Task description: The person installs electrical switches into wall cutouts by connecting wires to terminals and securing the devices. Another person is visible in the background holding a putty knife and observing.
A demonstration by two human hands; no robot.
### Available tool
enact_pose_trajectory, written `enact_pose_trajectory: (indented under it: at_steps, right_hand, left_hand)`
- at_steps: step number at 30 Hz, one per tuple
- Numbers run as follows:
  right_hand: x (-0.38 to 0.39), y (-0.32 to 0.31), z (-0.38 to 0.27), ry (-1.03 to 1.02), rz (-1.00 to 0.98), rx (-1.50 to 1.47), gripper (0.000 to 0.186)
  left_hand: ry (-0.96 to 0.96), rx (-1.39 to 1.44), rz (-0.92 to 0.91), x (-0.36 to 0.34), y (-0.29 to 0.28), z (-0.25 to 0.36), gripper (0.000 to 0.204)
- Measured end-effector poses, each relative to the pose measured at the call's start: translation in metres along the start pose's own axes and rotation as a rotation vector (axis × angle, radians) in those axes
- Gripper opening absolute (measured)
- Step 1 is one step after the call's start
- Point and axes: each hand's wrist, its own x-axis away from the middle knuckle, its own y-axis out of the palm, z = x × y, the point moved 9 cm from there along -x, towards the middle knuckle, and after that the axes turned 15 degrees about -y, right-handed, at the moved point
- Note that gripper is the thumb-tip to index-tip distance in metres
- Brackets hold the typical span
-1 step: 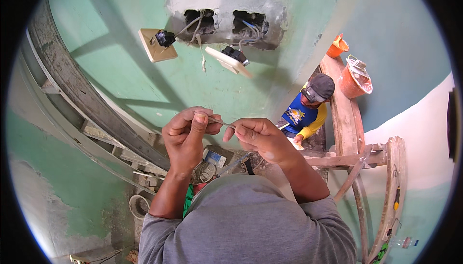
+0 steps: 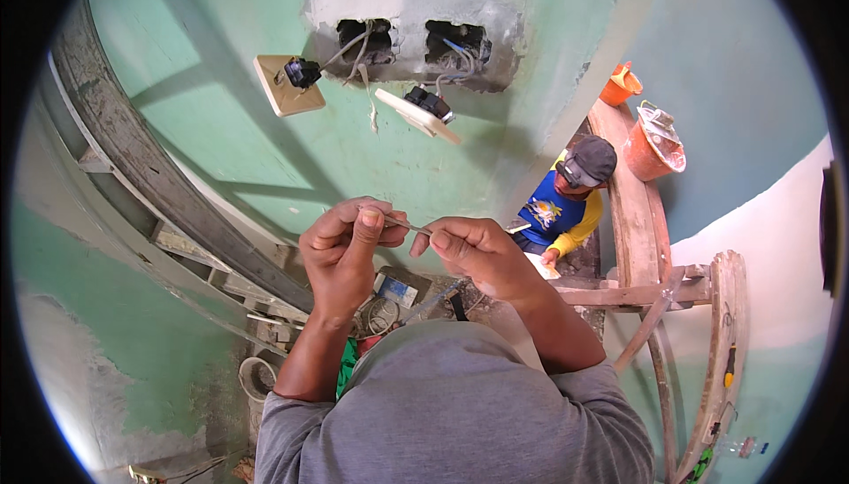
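My left hand (image 2: 343, 250) and my right hand (image 2: 485, 256) are raised in front of my chest, below two wall holes. A short, thin, greyish wire-like strip (image 2: 407, 225) runs between them. My left thumb and fingers pinch one end, my right thumb and forefinger the other. Its exact kind is too small to tell. Above my hands, a cream faceplate (image 2: 276, 97) with a black back hangs by wires from the left hole (image 2: 378, 46). A second cream faceplate (image 2: 416, 114) hangs tilted from the right hole (image 2: 442, 49). Neither hand touches the plates.
A co-worker (image 2: 566, 197) in a cap and blue-yellow shirt is lower at the right. Orange buckets (image 2: 650, 150) stand on a wooden plank (image 2: 630, 219). A timber frame (image 2: 721, 351) holds a screwdriver (image 2: 730, 365). A ladder-like frame (image 2: 150, 179) rises at the left; a pail (image 2: 256, 378) stands below.
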Motion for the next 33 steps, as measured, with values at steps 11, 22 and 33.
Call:
enact_pose_trajectory:
  at_steps: [11, 22, 33]
  right_hand:
    - [0.023, -0.028, -0.002, -0.117, 0.195, 0.219, 0.033]
    - [0.049, -0.083, -0.057, -0.464, 0.505, 0.74, 0.031]
    - [0.059, -0.117, -0.078, -0.504, 0.587, 0.932, 0.025]
  left_hand:
    - [0.066, -0.076, 0.002, -0.004, 0.023, 0.0, 0.026]
    - [0.133, -0.295, 0.147, -0.062, 0.018, 0.011, 0.055]
    - [0.134, -0.281, 0.043, -0.088, 0.05, 0.013, 0.094]
